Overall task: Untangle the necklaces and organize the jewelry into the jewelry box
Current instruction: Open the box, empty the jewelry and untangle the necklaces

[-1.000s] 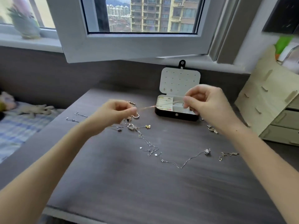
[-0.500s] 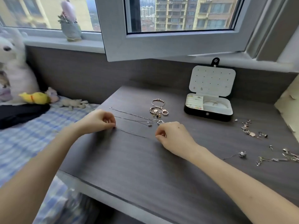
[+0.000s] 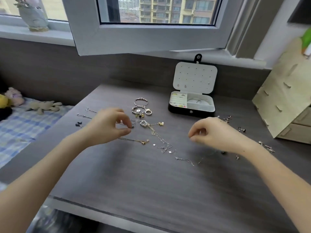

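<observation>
The black jewelry box (image 3: 191, 112) stands open at the back right of the desk, white lid (image 3: 195, 76) upright, a bangle in its right compartment. Bead bracelets (image 3: 141, 103) and a ring (image 3: 148, 112) lie left of it. Tangled thin necklaces (image 3: 159, 137) trail across the desk's middle, with a gold chain (image 3: 140, 141) and a gold butterfly pendant (image 3: 161, 123) among them. My left hand (image 3: 107, 126) hovers over their left end, thumb and forefinger pinching a small dark clasp on a thin chain. My right hand (image 3: 217, 134) hovers to the right, fingers curled, with nothing visible between them.
Loose earrings lie near the right hand (image 3: 227, 118) (image 3: 242, 130) (image 3: 267, 146), and small pieces at the far left (image 3: 79, 123). A wooden drawer unit (image 3: 286, 106) stands at the right. An open window sash (image 3: 151, 39) overhangs the back. A bed with plush toys (image 3: 43, 105) lies left.
Half a second ago both hands held a thin chain stretched on the desk's left part. Now they hover apart over the middle, and my view has swung right.
</observation>
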Demonstrator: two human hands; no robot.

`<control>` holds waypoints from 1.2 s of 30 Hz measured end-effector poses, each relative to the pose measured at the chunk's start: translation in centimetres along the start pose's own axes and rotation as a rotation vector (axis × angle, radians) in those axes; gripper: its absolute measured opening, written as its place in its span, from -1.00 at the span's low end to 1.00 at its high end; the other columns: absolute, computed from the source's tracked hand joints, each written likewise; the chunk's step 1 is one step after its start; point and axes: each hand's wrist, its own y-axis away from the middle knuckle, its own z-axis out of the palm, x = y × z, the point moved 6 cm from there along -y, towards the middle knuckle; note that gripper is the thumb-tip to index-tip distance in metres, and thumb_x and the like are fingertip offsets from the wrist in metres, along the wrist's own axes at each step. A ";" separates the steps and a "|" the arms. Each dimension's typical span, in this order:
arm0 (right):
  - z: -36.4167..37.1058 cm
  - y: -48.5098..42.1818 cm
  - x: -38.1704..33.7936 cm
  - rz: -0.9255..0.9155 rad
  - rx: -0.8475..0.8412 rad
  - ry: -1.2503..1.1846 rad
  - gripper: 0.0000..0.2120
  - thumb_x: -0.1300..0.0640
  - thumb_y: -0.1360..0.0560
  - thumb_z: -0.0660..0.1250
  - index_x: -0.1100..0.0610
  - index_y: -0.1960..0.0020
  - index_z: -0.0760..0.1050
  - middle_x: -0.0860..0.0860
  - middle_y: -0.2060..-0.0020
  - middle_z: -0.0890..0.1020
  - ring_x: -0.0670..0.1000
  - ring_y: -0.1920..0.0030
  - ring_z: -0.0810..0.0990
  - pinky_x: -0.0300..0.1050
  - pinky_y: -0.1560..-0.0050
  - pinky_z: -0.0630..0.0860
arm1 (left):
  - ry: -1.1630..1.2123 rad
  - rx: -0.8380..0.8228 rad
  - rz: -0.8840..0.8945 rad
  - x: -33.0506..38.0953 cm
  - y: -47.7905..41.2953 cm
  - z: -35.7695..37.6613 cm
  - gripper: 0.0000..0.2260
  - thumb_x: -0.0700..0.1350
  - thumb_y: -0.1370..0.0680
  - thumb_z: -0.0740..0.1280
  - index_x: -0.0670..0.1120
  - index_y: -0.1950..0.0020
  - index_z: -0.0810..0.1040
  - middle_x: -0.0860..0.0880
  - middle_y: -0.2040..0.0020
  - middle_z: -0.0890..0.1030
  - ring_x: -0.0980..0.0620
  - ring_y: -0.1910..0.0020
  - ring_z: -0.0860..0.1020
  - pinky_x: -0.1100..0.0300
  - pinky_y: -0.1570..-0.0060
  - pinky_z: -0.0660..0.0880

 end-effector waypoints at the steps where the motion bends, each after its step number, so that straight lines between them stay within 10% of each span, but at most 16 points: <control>1: -0.2 0.7 1.1 0.031 -0.031 0.046 -0.95 0.09 -0.46 0.38 -0.05 0.11 0.60 -0.15 0.20 0.63 -0.19 0.21 0.51 -0.33 0.16 0.42 | 0.018 -0.028 0.058 1.5 -0.3 1.0 -0.95 -0.02 -0.41 0.43 0.05 0.23 0.61 0.12 0.19 0.54 0.19 0.15 0.47 0.25 0.14 0.35; 8: 0.0 3.5 5.0 0.123 -0.056 0.232 -0.76 0.02 -0.49 0.36 -0.01 -0.15 0.52 -0.10 0.00 0.54 -0.03 -0.09 0.43 -0.12 -0.14 0.39 | 0.022 -0.092 0.295 8.3 -2.7 5.8 -0.99 -0.08 -0.44 0.44 0.02 0.16 0.65 0.15 0.22 0.49 0.22 0.20 0.43 0.39 0.13 0.27; 14: 0.6 3.2 5.9 0.111 -0.047 0.196 -0.94 0.09 -0.50 0.35 0.03 0.12 0.48 -0.06 0.13 0.51 -0.07 0.08 0.42 -0.19 -0.02 0.36 | 0.181 -0.101 0.232 10.1 -3.9 6.9 -0.95 -0.16 -0.48 0.40 -0.03 0.10 0.64 0.13 0.16 0.52 0.21 0.15 0.47 0.39 0.16 0.33; 25: 0.1 4.1 7.0 0.114 -0.017 0.191 -0.86 0.02 -0.49 0.36 0.06 0.02 0.53 -0.09 0.16 0.54 -0.09 0.10 0.45 -0.27 0.17 0.24 | 0.290 -0.216 0.223 13.6 -4.7 9.9 -0.87 -0.15 -0.50 0.38 -0.07 -0.04 0.60 0.12 0.09 0.52 0.13 0.04 0.48 0.38 0.02 0.34; 31: -3.8 4.8 4.1 0.036 0.123 -0.342 -0.90 0.18 -0.53 0.30 0.08 0.10 0.59 -0.05 0.27 0.66 -0.18 0.26 0.57 -0.37 0.21 0.42 | 0.843 -0.415 0.063 15.2 -4.8 11.0 -0.75 -0.21 -0.55 0.33 -0.10 -0.23 0.51 0.01 -0.15 0.62 0.15 -0.16 0.55 0.32 -0.19 0.42; 36: -6.2 4.5 0.9 -0.060 0.154 -0.777 -0.83 0.21 -0.57 0.22 0.22 0.07 0.58 0.08 0.28 0.65 -0.06 0.26 0.57 -0.27 0.30 0.45 | 1.334 -0.484 0.036 16.2 -3.8 8.9 -0.86 -0.13 -0.51 0.27 -0.16 0.03 0.54 -0.05 0.31 0.52 0.01 0.27 0.54 0.10 -0.03 0.55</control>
